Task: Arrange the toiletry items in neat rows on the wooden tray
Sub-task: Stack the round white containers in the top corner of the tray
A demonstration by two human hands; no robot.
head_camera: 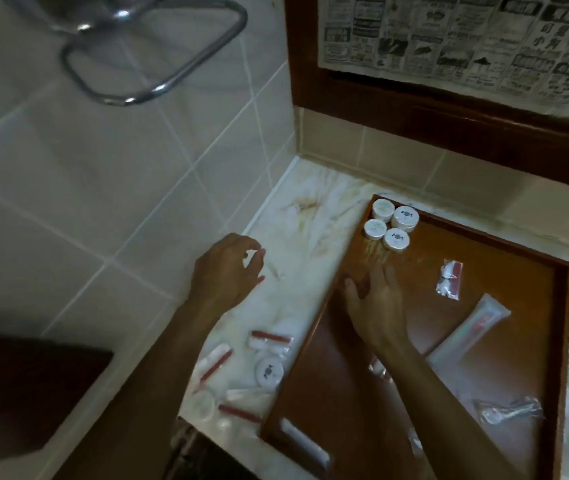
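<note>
From the head camera, a wooden tray (373, 403) sits on a marble counter (311, 216) in a tiled corner. Four small round white tubs (391, 223) stand close together in two short rows in the tray's far left corner. A little clear packet with a red strip (449, 279) lies further right on the tray. A long white tube in a wrapper (470, 329) lies tilted near the right side, and a clear bag (508, 408) lies nearer the person.

The right hand (376, 299) lies flat on the tray floor by its left wall, fingers straight, holding nothing. The left hand (229, 268) hangs over the counter near the tiled wall, fingers loosely bent and holding nothing.

More items wait on the counter left of the tray: a round tub (269, 372) and some red-striped packets (271, 339).

A newspaper sheet (466, 39) hangs above in a dark frame.
</note>
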